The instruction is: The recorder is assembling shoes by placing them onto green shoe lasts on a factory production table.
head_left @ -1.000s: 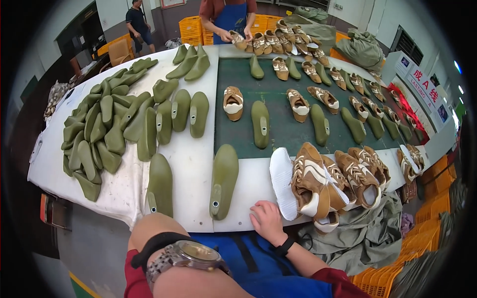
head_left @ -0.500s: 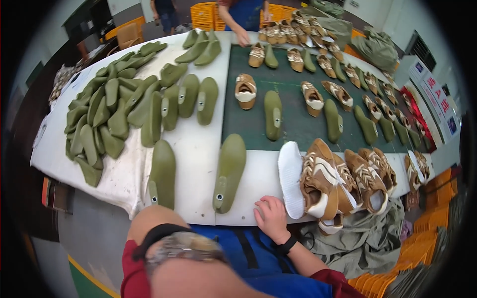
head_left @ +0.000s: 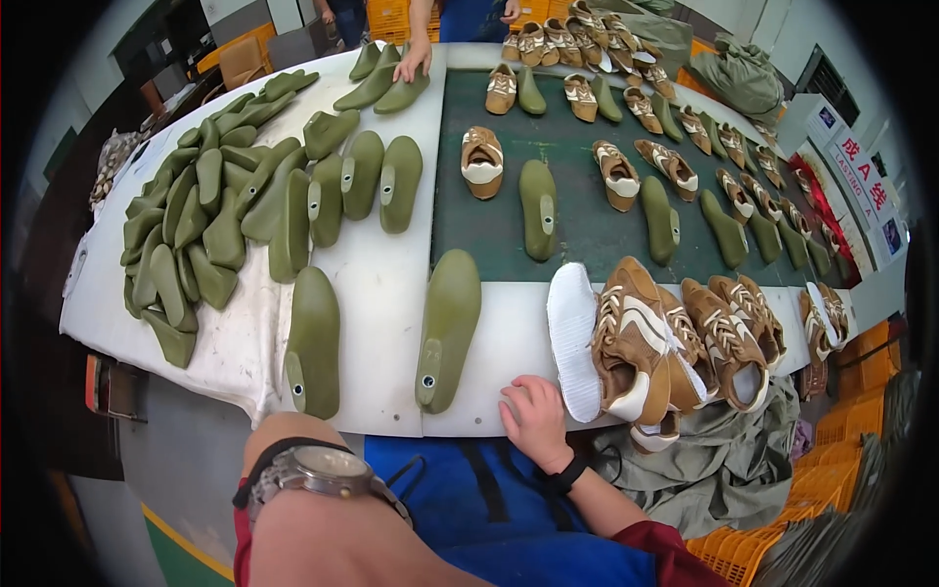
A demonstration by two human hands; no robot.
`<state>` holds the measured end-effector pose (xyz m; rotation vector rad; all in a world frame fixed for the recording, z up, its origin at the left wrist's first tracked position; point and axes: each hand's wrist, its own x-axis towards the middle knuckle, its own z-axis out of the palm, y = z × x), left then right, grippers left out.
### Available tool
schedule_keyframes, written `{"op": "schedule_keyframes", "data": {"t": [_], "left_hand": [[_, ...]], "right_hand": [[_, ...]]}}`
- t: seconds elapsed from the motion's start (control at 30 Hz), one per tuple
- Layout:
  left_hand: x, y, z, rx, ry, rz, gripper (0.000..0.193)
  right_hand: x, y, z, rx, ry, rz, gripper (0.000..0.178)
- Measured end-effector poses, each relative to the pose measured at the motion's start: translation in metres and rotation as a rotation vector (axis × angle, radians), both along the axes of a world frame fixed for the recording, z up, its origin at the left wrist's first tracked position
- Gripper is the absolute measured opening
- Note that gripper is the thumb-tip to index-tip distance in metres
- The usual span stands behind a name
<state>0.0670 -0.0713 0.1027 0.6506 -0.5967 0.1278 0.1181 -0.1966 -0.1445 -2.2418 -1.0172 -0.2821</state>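
Note:
My left hand (head_left: 290,428) is bent down at the table's near edge, a watch on its wrist; its fingers are hidden. Just beyond it lies a green shoe last (head_left: 313,338), and a second green shoe last (head_left: 450,328) lies to its right. My right hand (head_left: 536,416) rests on the white table edge with its fingers apart and nothing in them, a dark band round the wrist. Beside it stand a white insole (head_left: 573,338) and several brown-and-white sneakers (head_left: 636,342).
A heap of green lasts (head_left: 196,215) covers the left side. Sneakers and lasts stand in rows on the green mat (head_left: 577,157). Across the table a co-worker's hand (head_left: 415,61) touches a last. Grey cloth (head_left: 734,470) and orange crates (head_left: 841,430) are at the right.
My view has shifted slightly, and my left forearm has turned so the watch face shows. The co-worker's hand has moved left onto a last. My right hand stays on the edge.

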Motion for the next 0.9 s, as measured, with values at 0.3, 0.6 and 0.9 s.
{"op": "schedule_keyframes", "data": {"t": [0.3, 0.6, 0.9], "left_hand": [[0.009, 0.017, 0.009, 0.081, 0.019, -0.072, 0.029], [0.025, 0.023, 0.037, 0.205, -0.035, -0.175, 0.028], [0.018, 0.039, 0.047, 0.303, 0.024, -0.19, 0.026]], "right_hand": [[0.001, -0.001, 0.001, -0.009, 0.001, -0.017, 0.02], [-0.001, -0.007, 0.001, -0.013, 0.023, -0.013, 0.019], [0.0, -0.007, -0.004, -0.017, 0.002, -0.022, 0.019]]}}
